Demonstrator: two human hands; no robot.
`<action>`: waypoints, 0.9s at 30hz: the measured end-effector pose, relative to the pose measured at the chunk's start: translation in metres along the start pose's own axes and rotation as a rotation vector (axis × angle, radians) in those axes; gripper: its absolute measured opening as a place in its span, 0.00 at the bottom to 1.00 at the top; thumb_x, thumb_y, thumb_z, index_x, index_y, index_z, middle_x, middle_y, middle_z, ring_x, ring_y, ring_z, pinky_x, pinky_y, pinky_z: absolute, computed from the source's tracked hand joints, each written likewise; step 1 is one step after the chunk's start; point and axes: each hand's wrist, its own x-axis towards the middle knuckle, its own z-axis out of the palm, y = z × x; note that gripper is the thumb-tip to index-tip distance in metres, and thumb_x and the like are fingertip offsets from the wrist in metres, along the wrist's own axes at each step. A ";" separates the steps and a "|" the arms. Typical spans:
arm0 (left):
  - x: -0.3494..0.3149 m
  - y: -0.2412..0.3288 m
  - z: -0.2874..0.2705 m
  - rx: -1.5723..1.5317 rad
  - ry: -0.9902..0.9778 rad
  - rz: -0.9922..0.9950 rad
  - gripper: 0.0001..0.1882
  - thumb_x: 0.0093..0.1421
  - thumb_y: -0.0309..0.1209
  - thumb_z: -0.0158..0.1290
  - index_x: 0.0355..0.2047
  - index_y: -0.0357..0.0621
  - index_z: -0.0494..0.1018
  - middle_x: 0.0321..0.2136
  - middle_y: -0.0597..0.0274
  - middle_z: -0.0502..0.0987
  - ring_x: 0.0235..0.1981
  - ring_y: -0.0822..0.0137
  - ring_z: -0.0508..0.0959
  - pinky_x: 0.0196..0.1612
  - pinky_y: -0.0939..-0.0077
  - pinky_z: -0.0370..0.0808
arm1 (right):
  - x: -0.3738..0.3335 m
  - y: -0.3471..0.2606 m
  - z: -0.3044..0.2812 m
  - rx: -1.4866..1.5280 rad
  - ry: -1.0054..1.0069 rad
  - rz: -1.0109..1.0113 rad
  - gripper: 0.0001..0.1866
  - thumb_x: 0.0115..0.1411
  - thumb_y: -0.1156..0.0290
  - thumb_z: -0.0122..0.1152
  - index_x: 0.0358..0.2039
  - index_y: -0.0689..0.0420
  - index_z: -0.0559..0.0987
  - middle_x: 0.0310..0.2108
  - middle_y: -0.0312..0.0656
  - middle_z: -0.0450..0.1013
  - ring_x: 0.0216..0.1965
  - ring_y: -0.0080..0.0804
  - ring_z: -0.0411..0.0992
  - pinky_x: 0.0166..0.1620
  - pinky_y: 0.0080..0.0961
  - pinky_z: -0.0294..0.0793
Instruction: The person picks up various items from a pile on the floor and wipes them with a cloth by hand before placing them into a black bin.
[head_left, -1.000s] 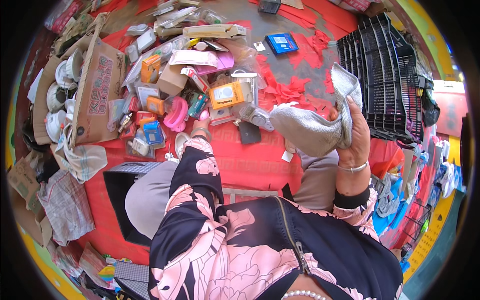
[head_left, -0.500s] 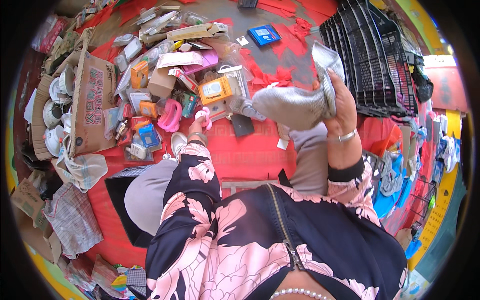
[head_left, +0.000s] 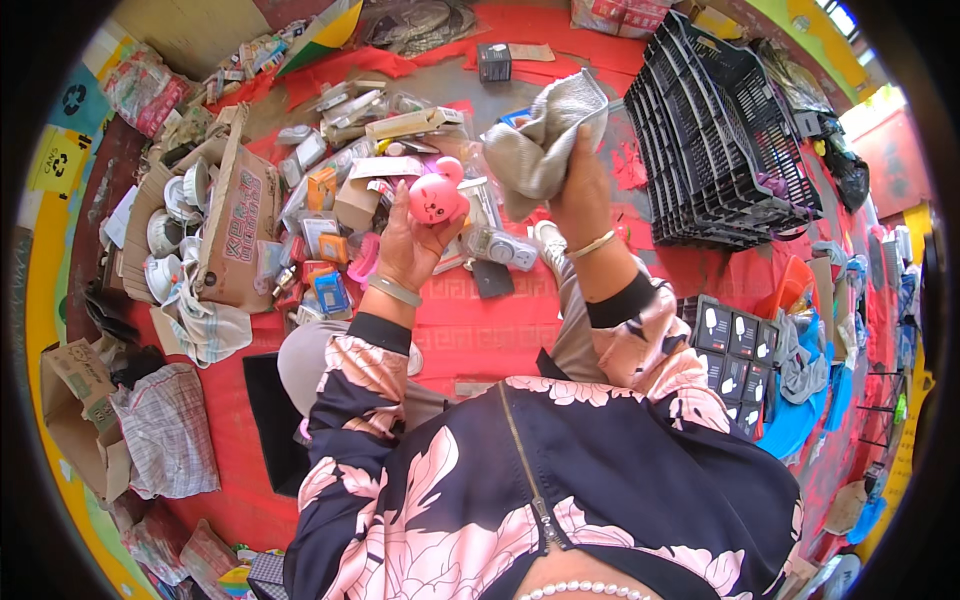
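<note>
A pink, round, animal-faced toy-like object (head_left: 436,197) with small ears is raised in my left hand (head_left: 408,250), its fingers closed round the underside. Just to the right, my right hand (head_left: 582,195) grips a crumpled grey cloth (head_left: 545,145), which hangs over the fingers and is apart from the pink object. Below and beyond my left hand lies a heap of small packaged goods, with an orange box (head_left: 321,188), a blue packet (head_left: 331,292) and a pink looped item (head_left: 364,258).
At the left stands a cardboard box (head_left: 240,225) of white bowls, a striped cloth (head_left: 212,325) at its front. Black plastic crates (head_left: 715,140) stack at the right, with small black boxes (head_left: 728,350) nearer me. Red sheeting (head_left: 475,320) covers the floor.
My left hand has lifted the pink object up from beside the heap and turned its face upward. My right hand has shifted left with the cloth, which is now more bunched.
</note>
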 end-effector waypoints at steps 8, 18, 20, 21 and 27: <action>-0.012 -0.013 0.025 0.097 -0.100 -0.167 0.23 0.64 0.48 0.36 0.50 0.46 0.62 0.47 0.60 0.69 0.47 0.62 0.71 0.49 0.60 0.71 | -0.018 -0.002 0.053 -1.044 -0.407 -0.893 0.16 0.49 0.55 0.58 0.35 0.50 0.77 0.33 0.39 0.72 0.36 0.36 0.69 0.42 0.34 0.62; -0.010 -0.023 0.021 0.193 -0.162 -0.299 0.23 0.64 0.47 0.35 0.50 0.43 0.63 0.44 0.57 0.70 0.45 0.63 0.73 0.45 0.64 0.74 | -0.011 0.023 0.051 -1.032 -0.182 -0.628 0.11 0.54 0.59 0.55 0.26 0.53 0.77 0.17 0.43 0.70 0.19 0.43 0.70 0.22 0.36 0.68; -0.011 -0.027 0.028 0.198 -0.091 -0.293 0.23 0.64 0.46 0.35 0.50 0.42 0.63 0.44 0.57 0.70 0.45 0.62 0.73 0.46 0.63 0.74 | -0.005 0.024 0.048 -1.054 -0.147 -0.433 0.12 0.56 0.59 0.54 0.26 0.54 0.77 0.17 0.44 0.71 0.18 0.44 0.70 0.21 0.36 0.68; -0.011 -0.028 0.027 0.232 -0.074 -0.259 0.23 0.64 0.46 0.36 0.50 0.42 0.63 0.44 0.57 0.71 0.45 0.62 0.73 0.46 0.63 0.73 | 0.000 0.022 0.045 -1.005 -0.108 -0.408 0.17 0.59 0.57 0.50 0.23 0.55 0.77 0.15 0.43 0.72 0.16 0.43 0.70 0.20 0.35 0.68; -0.007 -0.021 0.025 0.284 -0.098 0.078 0.23 0.64 0.44 0.38 0.49 0.38 0.63 0.44 0.55 0.71 0.44 0.63 0.73 0.48 0.66 0.71 | 0.038 0.044 -0.008 0.557 0.166 0.393 0.26 0.60 0.48 0.45 0.42 0.61 0.70 0.33 0.47 0.72 0.32 0.38 0.73 0.35 0.36 0.75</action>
